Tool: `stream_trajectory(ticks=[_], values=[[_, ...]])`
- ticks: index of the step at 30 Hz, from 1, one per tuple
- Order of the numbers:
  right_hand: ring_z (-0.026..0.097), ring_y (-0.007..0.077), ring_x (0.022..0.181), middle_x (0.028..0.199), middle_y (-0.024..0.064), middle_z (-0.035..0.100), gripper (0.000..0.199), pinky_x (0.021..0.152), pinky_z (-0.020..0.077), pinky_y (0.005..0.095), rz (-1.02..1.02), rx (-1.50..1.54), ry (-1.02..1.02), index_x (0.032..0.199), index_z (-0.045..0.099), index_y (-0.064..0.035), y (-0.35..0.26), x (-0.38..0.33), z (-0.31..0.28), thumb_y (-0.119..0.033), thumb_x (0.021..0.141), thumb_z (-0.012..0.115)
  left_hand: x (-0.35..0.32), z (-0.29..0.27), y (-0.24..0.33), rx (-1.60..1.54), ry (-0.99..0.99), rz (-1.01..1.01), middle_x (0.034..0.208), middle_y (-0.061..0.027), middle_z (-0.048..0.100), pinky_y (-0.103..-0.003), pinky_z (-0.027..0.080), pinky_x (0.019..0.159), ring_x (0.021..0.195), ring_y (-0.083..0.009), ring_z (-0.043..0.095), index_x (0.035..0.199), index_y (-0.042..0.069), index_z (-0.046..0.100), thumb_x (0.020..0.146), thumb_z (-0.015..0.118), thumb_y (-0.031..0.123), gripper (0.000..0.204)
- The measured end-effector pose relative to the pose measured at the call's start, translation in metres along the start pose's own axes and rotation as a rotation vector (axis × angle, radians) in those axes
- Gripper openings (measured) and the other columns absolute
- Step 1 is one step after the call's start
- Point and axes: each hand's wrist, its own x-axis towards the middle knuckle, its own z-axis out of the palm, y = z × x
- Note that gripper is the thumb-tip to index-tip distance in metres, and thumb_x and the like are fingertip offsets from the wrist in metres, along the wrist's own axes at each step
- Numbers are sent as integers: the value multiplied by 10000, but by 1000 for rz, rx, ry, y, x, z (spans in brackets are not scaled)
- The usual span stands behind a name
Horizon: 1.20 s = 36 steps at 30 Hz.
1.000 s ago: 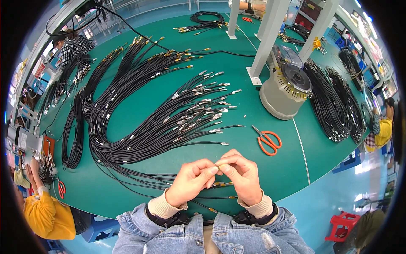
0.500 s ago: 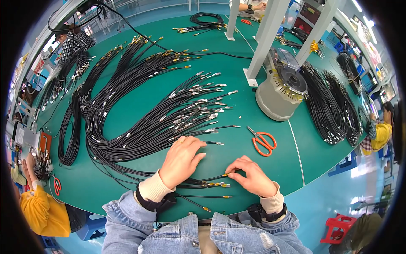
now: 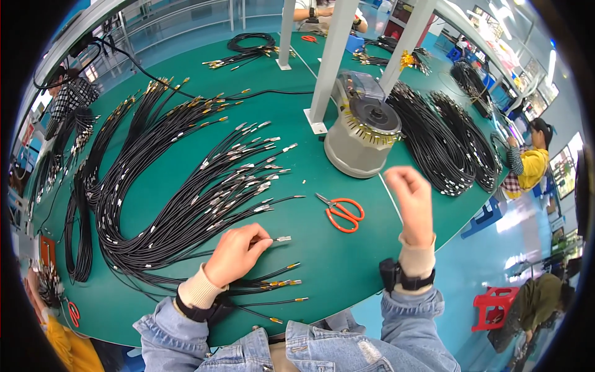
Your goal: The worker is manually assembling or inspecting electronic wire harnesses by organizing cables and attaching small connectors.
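Pinching one black cable (image 3: 263,239) just behind its silver connector, my left hand (image 3: 235,253) rests on the green table (image 3: 347,260) near its front edge, fingers closed on that cable, whose tip points toward the orange-handled scissors (image 3: 343,212). My right hand (image 3: 410,197) is raised above the table's front right part, fingers loosely curled; I cannot tell whether anything small sits between them. Judging by the layout, most of the work looks done: a large fan of black cables (image 3: 186,198) with fitted ends spreads from the left edge toward the middle, while only a small bunch of gold-tipped cables (image 3: 276,284) lies at the front edge beside my left wrist. A grey round machine (image 3: 361,139) stands toward the far side, beyond the scissors.
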Motion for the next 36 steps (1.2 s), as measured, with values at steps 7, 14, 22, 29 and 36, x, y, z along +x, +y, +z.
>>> stream_trajectory(ticks=[7,14,22,29,36], values=[[474,48,745,831,-35,585,220,669,371,206,9,-143,205,983,644,-17,27,88,-51,-201,872,595,-11,-5,29,-82,-65,-75,654,-76,593,-256,431,527,559,-118,532,881,-27,623,867,599,93,123],[456,40,725,769,-66,544,131,656,332,205,191,-137,-34,878,660,-83,30,109,-56,-199,844,610,-13,-4,24,-133,-63,-68,647,-51,586,-237,410,518,559,-83,495,871,-29,636,866,605,85,118],[460,53,723,756,-55,519,65,667,337,219,171,313,51,843,621,-96,-2,70,-26,-156,848,595,-26,6,36,-323,242,-106,650,-16,588,-204,397,502,565,-46,496,857,-39,631,855,625,57,96],[479,89,770,832,11,533,35,722,377,232,218,483,-253,826,561,-25,-44,-58,91,-44,840,587,-48,13,39,-234,540,-56,634,-12,591,-174,374,472,533,-27,488,845,-46,627,830,642,4,54],[517,97,801,857,28,564,34,741,416,231,263,598,-311,847,591,10,-32,-111,149,3,833,620,-50,17,43,-197,644,6,652,-27,631,-179,380,443,500,-23,495,883,0,655,785,687,7,104]])
